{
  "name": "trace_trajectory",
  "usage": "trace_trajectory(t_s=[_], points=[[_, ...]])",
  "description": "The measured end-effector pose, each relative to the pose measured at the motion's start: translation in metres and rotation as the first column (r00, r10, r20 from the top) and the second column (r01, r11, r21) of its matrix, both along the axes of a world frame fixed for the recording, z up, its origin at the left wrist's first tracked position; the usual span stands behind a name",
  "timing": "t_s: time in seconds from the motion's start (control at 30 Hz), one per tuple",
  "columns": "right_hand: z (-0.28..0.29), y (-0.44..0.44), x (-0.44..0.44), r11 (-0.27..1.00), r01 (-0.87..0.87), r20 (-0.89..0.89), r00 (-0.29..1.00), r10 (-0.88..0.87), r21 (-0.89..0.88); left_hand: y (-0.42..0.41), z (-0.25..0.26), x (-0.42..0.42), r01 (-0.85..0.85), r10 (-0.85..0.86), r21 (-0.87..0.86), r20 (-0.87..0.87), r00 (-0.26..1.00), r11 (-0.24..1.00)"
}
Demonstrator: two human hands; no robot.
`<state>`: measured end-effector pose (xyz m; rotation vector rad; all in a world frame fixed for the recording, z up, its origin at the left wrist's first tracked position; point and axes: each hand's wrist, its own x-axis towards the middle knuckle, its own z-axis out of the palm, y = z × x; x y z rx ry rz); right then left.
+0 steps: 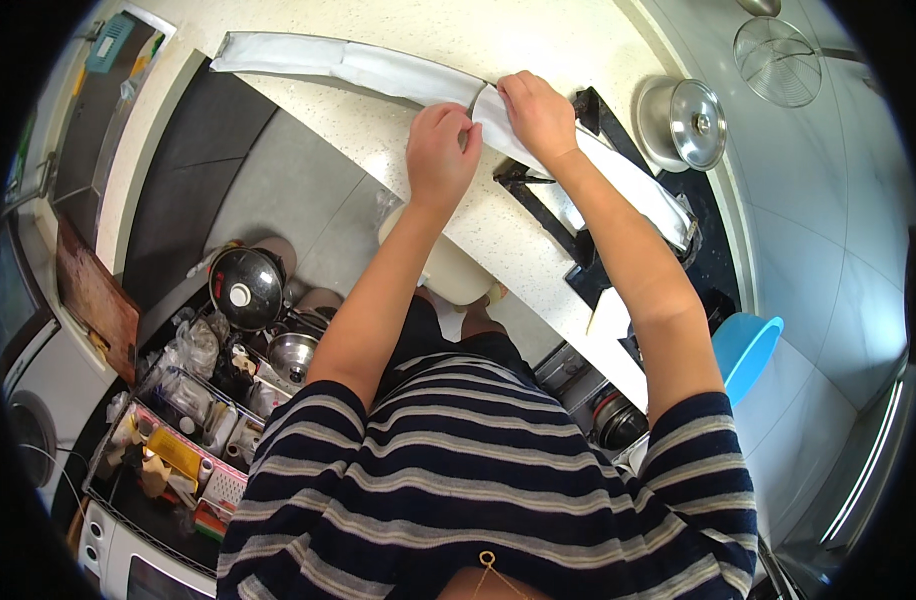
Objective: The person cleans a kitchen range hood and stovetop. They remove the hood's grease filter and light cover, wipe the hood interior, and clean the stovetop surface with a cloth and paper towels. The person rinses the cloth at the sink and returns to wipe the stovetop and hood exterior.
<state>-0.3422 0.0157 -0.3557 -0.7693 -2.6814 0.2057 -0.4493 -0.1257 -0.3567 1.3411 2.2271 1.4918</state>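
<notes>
A long, narrow strip of silvery-white sheet (405,71), folded lengthwise, spans from the counter at upper left across the gas stove at right. Near its middle, one section overlaps another, leaving a raised edge there. My left hand (441,150) has its fingers curled at the strip's near edge, beside that overlap. Just to the right, my right hand (534,116) grips the strip from its far side, fingertips bent over it. The strip's right end (679,225) looks crumpled, with a clear, shiny bit at its tip. My fingers partly cover the overlap.
Black pan supports (536,202) stick up around the strip. Behind the stove stands a lidded steel pot (683,124), with a blue basin (747,352) further right. A cream bin (458,266) sits below the counter edge. A cluttered rack (202,420) with a lidded pan (248,289) is at left.
</notes>
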Motion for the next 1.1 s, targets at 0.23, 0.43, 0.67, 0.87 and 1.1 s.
trace_trajectory(t_s=[0.23, 0.43, 0.67, 0.87, 1.1], points=[[-0.001, -0.001, -0.002, 0.999, 0.031, 0.031, 0.999, -0.031, -0.009, 0.004, 0.001, -0.003, 0.027, -0.028, -0.075, -0.008, 1.0, 0.997], [0.02, -0.013, 0.007, 0.981, 0.146, -0.042, 0.987, -0.153, -0.129, 0.007, 0.015, -0.001, 0.025, -0.028, -0.229, -0.01, 1.0, 0.973], [0.071, -0.057, 0.097, 0.872, 0.299, -0.347, 0.829, -0.438, -0.387, 0.003, 0.022, -0.003, 0.025, -0.05, -0.184, -0.128, 0.99, 0.983], [0.058, -0.118, 0.194, -0.092, -0.022, 0.079, 0.339, -0.937, -0.996, -0.04, -0.014, -0.046, -0.263, 0.285, -0.11, 0.372, 0.883, 0.958], [0.025, -0.093, 0.207, -0.164, -0.642, 0.113, 0.12, -0.986, -0.749, -0.012, -0.027, -0.131, -0.277, 0.071, -0.038, 0.992, 0.109, 0.96]])
